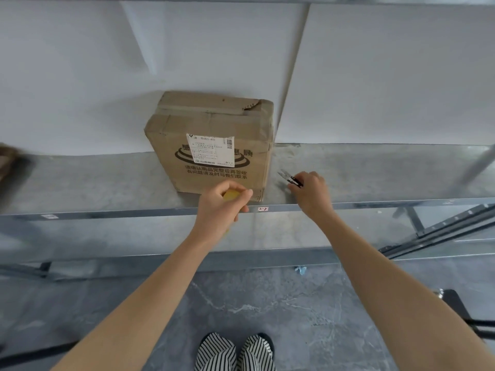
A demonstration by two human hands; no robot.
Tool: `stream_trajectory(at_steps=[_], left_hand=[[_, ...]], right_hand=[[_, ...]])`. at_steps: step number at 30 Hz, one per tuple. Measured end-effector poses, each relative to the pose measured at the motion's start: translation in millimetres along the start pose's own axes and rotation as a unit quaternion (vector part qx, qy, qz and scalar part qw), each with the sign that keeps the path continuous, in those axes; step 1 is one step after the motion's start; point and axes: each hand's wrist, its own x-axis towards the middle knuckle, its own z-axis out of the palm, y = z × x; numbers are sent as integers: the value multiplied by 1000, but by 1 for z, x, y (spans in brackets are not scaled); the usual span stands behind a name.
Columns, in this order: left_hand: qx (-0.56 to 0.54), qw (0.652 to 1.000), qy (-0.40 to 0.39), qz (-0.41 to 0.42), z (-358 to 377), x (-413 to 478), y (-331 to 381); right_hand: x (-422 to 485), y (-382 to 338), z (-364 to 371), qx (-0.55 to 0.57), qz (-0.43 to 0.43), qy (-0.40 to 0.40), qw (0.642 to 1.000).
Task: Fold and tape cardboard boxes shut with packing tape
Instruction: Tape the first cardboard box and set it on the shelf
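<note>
The cardboard box [214,156] stands on the metal shelf [93,178] at the centre of the frame, its back against the white wall and its printed face and white label [210,149] toward the camera. Tape crosses its top seam, and its upper right corner is torn. The left grip [222,207] is curled round a yellow object [231,195] (likely the tape roll, though too little shows) at the box's lower front edge, touching it or just short of it. The right grip [310,191] pinches small snips [290,179], blades pointing to the upper left, low over the shelf just right of the box. A tape end looks due for cutting: hold the strip taut, press it flat onto the cardboard, then snip close to the box edge, blades clear of fingers.
</note>
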Motion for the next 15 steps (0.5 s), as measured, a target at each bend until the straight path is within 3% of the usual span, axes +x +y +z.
stream_trajectory(at_steps=[5,8,11,15], left_hand=[[13,999,-12,32,-6,-2,-1],[25,999,-25,41,-8,-2,0],[1,999,-25,27,-9,-1,5],[26,999,0,30,-9,-1,12]], right_hand=[[6,-14,2,-58,3,-36,998],[12,-37,-17,67,-22,16,997],[15,-69,-48,218,-73,89,969],[16,-112,-77,286,-129,80,946]])
